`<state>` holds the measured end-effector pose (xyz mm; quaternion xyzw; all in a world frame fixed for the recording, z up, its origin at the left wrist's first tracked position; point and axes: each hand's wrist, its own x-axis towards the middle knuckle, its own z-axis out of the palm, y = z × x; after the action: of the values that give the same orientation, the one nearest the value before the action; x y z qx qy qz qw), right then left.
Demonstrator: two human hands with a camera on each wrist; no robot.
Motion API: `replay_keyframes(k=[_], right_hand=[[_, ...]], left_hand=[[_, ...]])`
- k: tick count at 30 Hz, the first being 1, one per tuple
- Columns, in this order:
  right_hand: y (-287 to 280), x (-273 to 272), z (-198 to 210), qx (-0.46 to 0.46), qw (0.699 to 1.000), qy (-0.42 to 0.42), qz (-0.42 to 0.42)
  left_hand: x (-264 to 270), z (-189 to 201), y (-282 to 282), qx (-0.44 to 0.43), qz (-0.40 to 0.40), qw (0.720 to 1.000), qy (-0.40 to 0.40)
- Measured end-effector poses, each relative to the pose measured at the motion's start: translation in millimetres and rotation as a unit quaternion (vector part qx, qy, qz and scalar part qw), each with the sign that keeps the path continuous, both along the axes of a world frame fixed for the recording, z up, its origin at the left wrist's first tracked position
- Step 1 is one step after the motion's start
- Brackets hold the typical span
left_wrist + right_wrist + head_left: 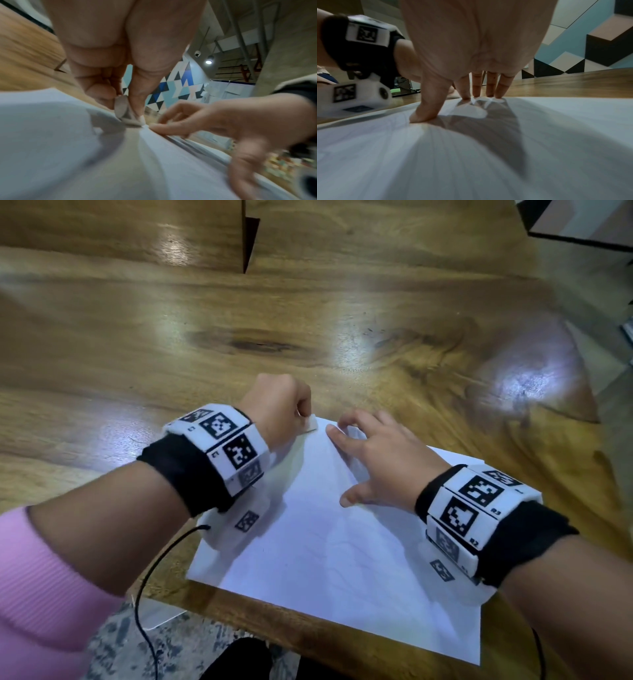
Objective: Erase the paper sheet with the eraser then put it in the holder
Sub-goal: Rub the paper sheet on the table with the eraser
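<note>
A white paper sheet (342, 539) lies on the wooden table (171, 354) near its front edge. My left hand (284, 405) pinches a small white eraser (311, 423) and holds it against the sheet's far left corner. In the left wrist view the eraser (122, 108) sits between thumb and fingers, its lower end on the paper (51, 142). My right hand (380, 453) rests spread on the sheet's far part, with straight fingertips (476, 93) and thumb pressing the paper (471, 162) flat. The holder is not in view.
A wooden partition with a dark edge (245, 234) stands at the back of the table. The table's front edge (274, 625) runs just below the sheet, with patterned floor beneath. Black cables (150, 577) hang from both wrist units.
</note>
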<state>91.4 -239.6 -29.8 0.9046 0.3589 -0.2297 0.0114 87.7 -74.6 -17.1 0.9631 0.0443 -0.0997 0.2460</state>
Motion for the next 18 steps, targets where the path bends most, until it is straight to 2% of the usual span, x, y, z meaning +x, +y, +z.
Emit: replay_keyframes(k=[4,6,9,15,18], right_hand=[[-1,1,-2,0.004,1.0,0.0,-0.003],[-1,1,-1,0.007,1.0,0.003,-0.004],[-1,0,-1,0.002,1.0,0.0,-0.001],[-1,1,-2,0.006,1.0,-0.003,-0.003],[-1,1,-1,0.003,1.0,0.001,-0.001]], left_hand=[[-27,-5,-14,-0.017,-0.074,0.996,0.048],[-21,-4,-11,-0.014,-0.059,0.997,0.039],[0,0,-1,-0.009,0.004,1.0,-0.007],[-24,-5,-15,-0.036,-0.071,0.996,0.045],[-7,-2,-7,-0.017,-0.034,0.999,0.014]])
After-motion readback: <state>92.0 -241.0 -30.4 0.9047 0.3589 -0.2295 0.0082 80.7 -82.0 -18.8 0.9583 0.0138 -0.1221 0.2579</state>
